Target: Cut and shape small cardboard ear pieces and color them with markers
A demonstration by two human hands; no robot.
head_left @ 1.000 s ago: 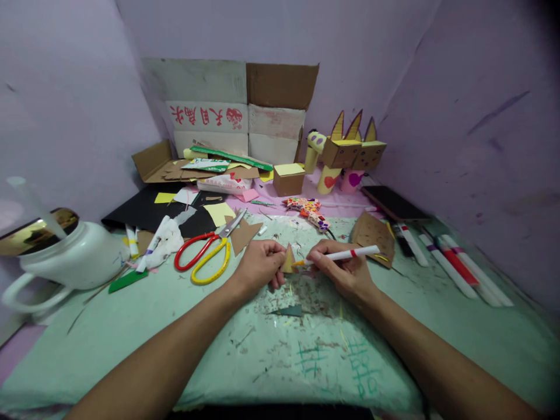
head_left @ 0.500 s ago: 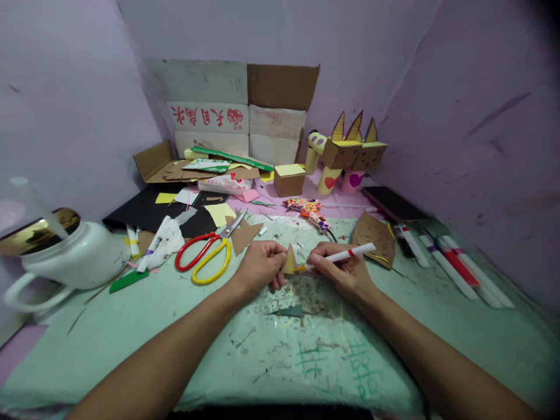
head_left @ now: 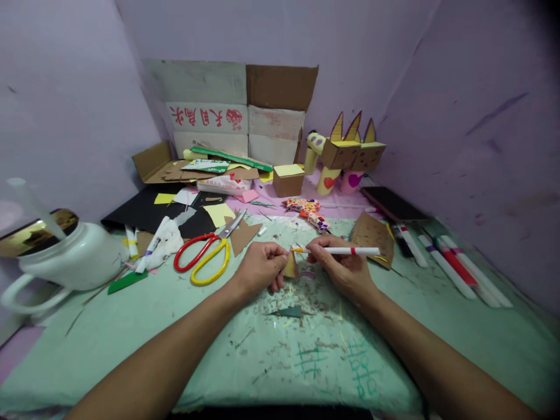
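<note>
Between the fingertips of my left hand (head_left: 265, 265) is a small yellow and brown cardboard triangle (head_left: 290, 266), standing point up. My right hand (head_left: 343, 262) grips a white marker (head_left: 350, 251) with a red band. The marker lies nearly level, its orange-yellow tip at the triangle's upper point; whether it touches I cannot tell. Left of my left hand lie scissors (head_left: 210, 251) with one red and one yellow handle, blades spread. A dark green paper sliver (head_left: 289, 312) rests on the table below my hands.
A white mug (head_left: 83, 256) with a straw stands at the left. Several markers (head_left: 464, 262) lie at the right. Cardboard animal figures (head_left: 343, 154) and a small box (head_left: 289, 181) stand at the back. A brown cardboard piece (head_left: 371, 236) lies beyond my right hand.
The marker's tip has moved up from the triangle's lower right side to its upper point, and the marker has turned to nearly level. My left hand stays on the triangle.
</note>
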